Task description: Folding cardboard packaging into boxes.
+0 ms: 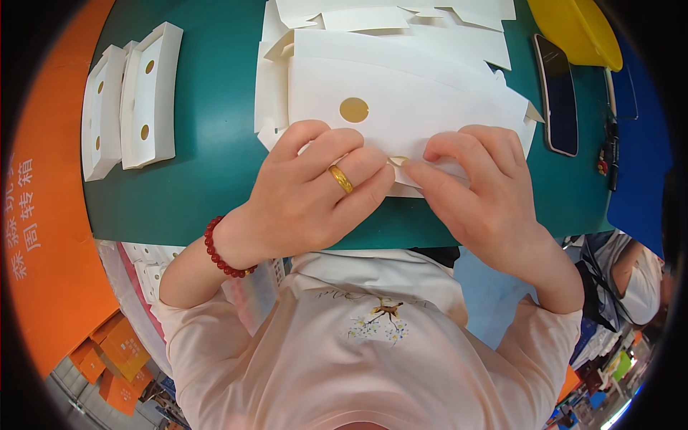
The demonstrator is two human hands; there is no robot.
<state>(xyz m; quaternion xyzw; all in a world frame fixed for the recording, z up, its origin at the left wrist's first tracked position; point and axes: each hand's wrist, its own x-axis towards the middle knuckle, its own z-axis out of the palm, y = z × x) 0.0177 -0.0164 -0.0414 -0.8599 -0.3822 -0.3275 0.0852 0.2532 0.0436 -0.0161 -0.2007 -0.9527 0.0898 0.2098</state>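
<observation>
A white cardboard box blank [430, 93] with a round hole near its left end lies before me on top of other flat white blanks. My left hand [308, 186], with a gold ring and a red bead bracelet, is closed on its near edge, its fingers curled over the card. Opposite it, my right hand [491, 190] is closed on the same edge, thumb tip and bent fingers against a small folded flap [398, 162] between the hands. Part of the near edge is hidden under my fingers.
Folded white trays [149, 100] with round holes stand at the left of the green table [215, 143]. More white blanks [401, 16] are stacked beyond. To the right lie a phone [557, 93], a yellow container [580, 32] and a black pen-like item [613, 154]. An orange box wall [43, 179] rises at the left.
</observation>
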